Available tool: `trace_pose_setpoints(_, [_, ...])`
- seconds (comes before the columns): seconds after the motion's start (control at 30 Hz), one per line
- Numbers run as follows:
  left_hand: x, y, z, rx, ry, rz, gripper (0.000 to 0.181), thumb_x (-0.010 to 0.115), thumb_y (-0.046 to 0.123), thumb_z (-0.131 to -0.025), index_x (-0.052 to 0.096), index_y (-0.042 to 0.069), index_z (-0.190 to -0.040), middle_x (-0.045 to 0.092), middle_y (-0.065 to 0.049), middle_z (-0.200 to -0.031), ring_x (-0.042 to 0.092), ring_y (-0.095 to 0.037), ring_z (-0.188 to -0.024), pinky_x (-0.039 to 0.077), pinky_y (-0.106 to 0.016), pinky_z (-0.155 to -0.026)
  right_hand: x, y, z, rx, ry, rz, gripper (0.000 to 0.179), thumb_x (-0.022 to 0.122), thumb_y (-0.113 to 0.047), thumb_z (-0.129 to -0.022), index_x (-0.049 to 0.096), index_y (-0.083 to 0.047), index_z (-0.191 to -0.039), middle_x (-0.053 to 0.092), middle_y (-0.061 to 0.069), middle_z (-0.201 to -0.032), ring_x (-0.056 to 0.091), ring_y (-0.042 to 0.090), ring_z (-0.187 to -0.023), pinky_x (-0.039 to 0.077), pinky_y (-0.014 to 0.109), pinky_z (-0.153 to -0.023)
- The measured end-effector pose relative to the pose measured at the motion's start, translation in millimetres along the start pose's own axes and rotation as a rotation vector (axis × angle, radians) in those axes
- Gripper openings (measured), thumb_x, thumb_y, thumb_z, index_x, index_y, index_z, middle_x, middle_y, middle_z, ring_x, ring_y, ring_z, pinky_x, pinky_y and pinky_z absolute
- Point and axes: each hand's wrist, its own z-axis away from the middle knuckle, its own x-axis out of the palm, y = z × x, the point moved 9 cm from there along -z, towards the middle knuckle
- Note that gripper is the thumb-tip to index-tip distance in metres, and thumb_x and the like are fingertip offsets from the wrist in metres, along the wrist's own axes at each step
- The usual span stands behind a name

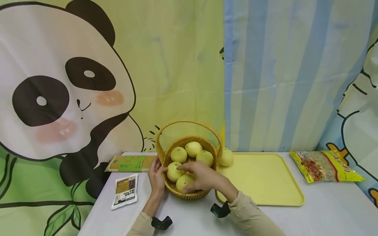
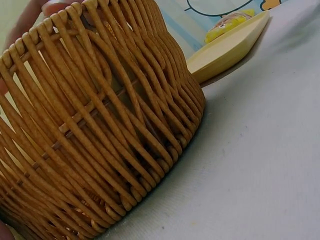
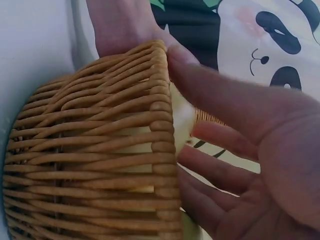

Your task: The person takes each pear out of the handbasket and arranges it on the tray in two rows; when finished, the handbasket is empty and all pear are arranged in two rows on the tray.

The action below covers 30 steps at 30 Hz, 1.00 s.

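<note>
A wicker basket (image 1: 192, 197) with a tall arched handle holds several round yellow-green fruits (image 1: 193, 149). My left hand (image 1: 156, 177) holds the basket's left side, its thumb at the rim. In the left wrist view the woven wall (image 2: 110, 120) hides most of that hand. Over the front of the basket, my right hand (image 1: 203, 177) reaches in with its fingers spread. Its fingertips are at the left fruit (image 1: 173, 172) and its thumb is by the front fruit (image 1: 184, 184). The right wrist view shows a gap between the thumb and the loosely bent fingers.
Right of the basket lies a yellow tray (image 1: 265, 180), with another fruit (image 1: 226, 157) at its back left corner. A colourful food bag (image 1: 326, 166) is at the far right. At left are a noodle packet (image 1: 130, 163) and a white sachet (image 1: 125, 191).
</note>
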Motion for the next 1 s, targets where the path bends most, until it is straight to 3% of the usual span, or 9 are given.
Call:
trace_pose_setpoints(0.1, [-2.2,-1.9,1.1,-0.012,0.013,0.005,0.069,0.048,-0.01,-0.09,0.051,0.008,-0.156,0.052,-0.018,-0.16,0.049,-0.034,-0.148,0.049,-0.018,-0.107,6.7,-3.6,-2.2,-0.017,-0.04,0.05,0.062,0.089,-0.039,-0.085,0.07,-0.011,-0.137,0.074,0.001,-0.133,0.068,0.014,-0.123,0.055,0.029,-0.105])
trace_pose_setpoints(0.27, [-3.7,-2.6,1.8,-0.019,0.018,0.011,0.068,0.048,-0.01,-0.09,0.05,0.007,-0.156,0.052,-0.02,-0.159,0.049,-0.035,-0.147,0.05,-0.016,-0.104,8.7,-10.4,-1.8,-0.052,-0.077,0.089,0.046,0.086,-0.027,-0.088,0.075,-0.012,-0.129,0.076,-0.001,-0.126,0.068,0.009,-0.117,0.055,0.026,-0.102])
trace_pose_setpoints(0.47, [-2.1,-2.6,0.7,-0.028,0.007,0.008,0.068,0.048,-0.009,-0.091,0.049,0.007,-0.157,0.051,-0.018,-0.161,0.048,-0.033,-0.148,0.049,-0.016,-0.105,11.4,-11.1,-3.8,-0.03,-0.173,0.146,0.054,0.085,-0.017,-0.084,0.072,-0.016,-0.136,0.071,-0.003,-0.135,0.06,0.013,-0.129,0.048,0.032,-0.113])
trace_pose_setpoints(0.57, [-2.0,-2.0,1.0,-0.029,0.011,-0.002,0.068,0.048,-0.009,-0.091,0.048,0.007,-0.157,0.05,-0.019,-0.161,0.048,-0.034,-0.148,0.049,-0.015,-0.104,15.3,-9.9,-8.8,0.021,-0.234,0.198,0.061,0.089,-0.013,-0.079,0.071,-0.021,-0.138,0.066,-0.006,-0.139,0.055,0.013,-0.134,0.046,0.032,-0.116])
trace_pose_setpoints(0.73, [-2.7,-2.4,1.4,-0.032,0.02,-0.004,0.067,0.048,-0.009,-0.091,0.049,0.006,-0.156,0.051,-0.019,-0.16,0.049,-0.033,-0.147,0.05,-0.014,-0.102,21.1,-11.1,-19.2,0.097,-0.316,0.279,0.072,0.089,-0.003,-0.07,0.072,-0.03,-0.135,0.062,-0.007,-0.138,0.054,0.008,-0.125,0.047,0.029,-0.111])
trace_pose_setpoints(0.83, [-2.1,-2.4,1.2,-0.028,0.016,-0.001,0.067,0.048,-0.009,-0.091,0.049,0.006,-0.156,0.051,-0.019,-0.16,0.049,-0.034,-0.147,0.05,-0.015,-0.102,19.9,-12.5,-23.8,0.09,-0.325,0.28,0.075,0.087,0.002,-0.065,0.075,-0.029,-0.132,0.065,-0.009,-0.132,0.055,0.008,-0.121,0.047,0.028,-0.109])
trace_pose_setpoints(1.0, [-2.4,-3.1,1.2,-0.024,0.011,0.004,0.067,0.048,-0.008,-0.091,0.05,0.006,-0.156,0.051,-0.019,-0.16,0.049,-0.034,-0.148,0.05,-0.015,-0.102,15.9,-11.2,-25.0,-0.001,-0.286,0.224,0.067,0.094,-0.007,-0.063,0.079,-0.026,-0.126,0.069,-0.013,-0.123,0.058,0.008,-0.116,0.048,0.026,-0.105])
